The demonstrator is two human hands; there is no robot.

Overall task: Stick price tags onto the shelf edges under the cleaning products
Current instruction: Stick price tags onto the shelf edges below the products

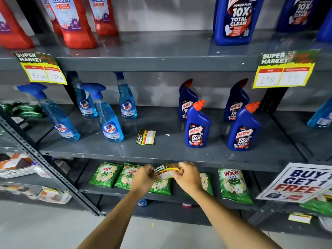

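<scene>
Both hands are raised at the front edge of the middle shelf [161, 159] of a grey metal rack. The left hand [143, 177] and the right hand [187, 175] share one price tag [166, 170], printed "SUPER MARKET" on a dark band with a yellow border and white price boxes. Each grip is closed on the tag by pinch: left fingers on its left end, right fingers on its right end. The tag is bowed between them and sits just below the shelf lip, in front of green Wheel detergent packets [233, 186] on the shelf below. Whether the tag touches the shelf edge cannot be told.

A second price tag [145, 136] lies flat and loose on the middle shelf surface, between the Colin spray bottles [110, 123] to the left and the blue Harpic bottles [196, 128] to the right. Four Colin sprayers and four Harpic bottles stand upright there.

On the edge of the upper shelf [161, 63], two tags are already fixed. The left fixed tag [40, 68] hangs below the red cleaner bottles [75, 24] and reads "300" and "150". The right fixed tag [285, 69] hangs below a large blue Harpic bottle [235, 20]; its handwriting is faint.

A "BUY 1 GET 1 FREE" sign [298, 184] hangs at the lower right.
</scene>
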